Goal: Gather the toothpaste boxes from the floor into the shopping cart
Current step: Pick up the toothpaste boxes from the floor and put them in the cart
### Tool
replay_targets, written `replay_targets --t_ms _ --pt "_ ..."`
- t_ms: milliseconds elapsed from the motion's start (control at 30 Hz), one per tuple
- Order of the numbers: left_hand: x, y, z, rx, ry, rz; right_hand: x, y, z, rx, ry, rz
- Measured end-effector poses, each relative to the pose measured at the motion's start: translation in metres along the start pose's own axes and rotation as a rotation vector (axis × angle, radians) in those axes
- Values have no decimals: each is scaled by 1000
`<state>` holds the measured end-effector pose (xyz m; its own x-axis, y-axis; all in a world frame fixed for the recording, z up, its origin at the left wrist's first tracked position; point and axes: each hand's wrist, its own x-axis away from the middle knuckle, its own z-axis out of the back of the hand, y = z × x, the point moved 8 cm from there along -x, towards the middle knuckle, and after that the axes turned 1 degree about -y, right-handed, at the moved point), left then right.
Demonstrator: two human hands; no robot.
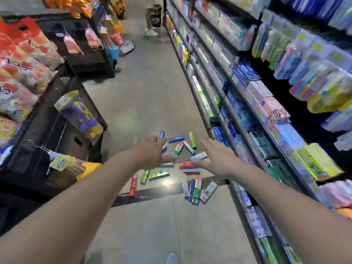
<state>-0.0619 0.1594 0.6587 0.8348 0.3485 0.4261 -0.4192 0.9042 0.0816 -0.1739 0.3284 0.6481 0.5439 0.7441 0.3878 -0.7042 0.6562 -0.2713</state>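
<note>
Several toothpaste boxes [176,139] lie scattered on the grey floor of a shop aisle, in blue, green, red and white. A red box [133,186] lies at the near left of the pile, a green one [158,174] near its middle. My left hand [152,151] reaches out above the pile with straight fingers and holds nothing. My right hand [215,159] is stretched out beside it, fingers spread, also holding nothing. Both hands hover in front of the boxes. No shopping cart is in view.
Shelves of boxed goods [247,103] line the right side of the aisle. Black wire racks with snack bags [22,60] stand on the left. A person [151,25] stands at the far end by a black basket [156,15].
</note>
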Motion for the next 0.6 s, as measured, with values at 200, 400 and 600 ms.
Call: replay_targets --t_ms 200,400,600 --pt "-100 8 0 2 -51 -33 -81 45 4 6 -31 -18" --pt "-196 12 -32 78 -133 30 -168 97 -17 -32 -116 -38" --pt "-290 13 -125 233 -221 96 -260 167 -85 -135 -132 -136"
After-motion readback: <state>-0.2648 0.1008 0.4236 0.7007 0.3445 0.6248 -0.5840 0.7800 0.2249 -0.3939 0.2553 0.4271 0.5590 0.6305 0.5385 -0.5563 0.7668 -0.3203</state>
